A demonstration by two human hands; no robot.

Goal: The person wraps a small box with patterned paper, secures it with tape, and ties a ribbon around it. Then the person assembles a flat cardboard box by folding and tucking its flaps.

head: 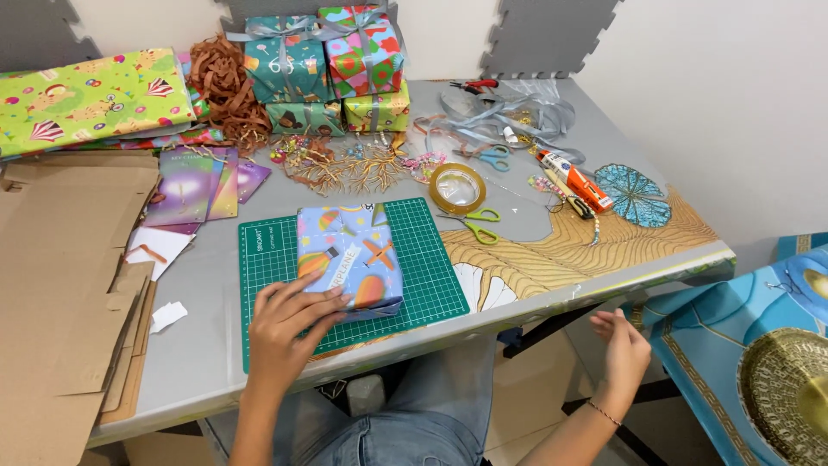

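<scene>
Left hand [289, 328] lies flat, fingers spread, pressing on the near end of a wrapped box [349, 259] in light blue patterned paper, low centre of frame. Right hand [623, 345] hangs loosely open off the table edge at lower right, holding nothing, thin bracelet at the wrist. Box sits on a green cutting mat [431, 259] on the grey table [198, 345]. Just right of the mat: tape roll [458, 187] and green-handled scissors [473, 224]. Further right, a glue bottle [576, 181], blue-handled scissors [494, 158] and silver ribbon [517, 112]. Upper centre: stack of wrapped gifts [332, 65] with brown shredded paper [220, 86] beside it. Upper left: folded green wrapping paper [86, 99]. Left edge: flattened cardboard [60, 276]. Purple cards [198, 185] lie between cardboard and mat.
</scene>
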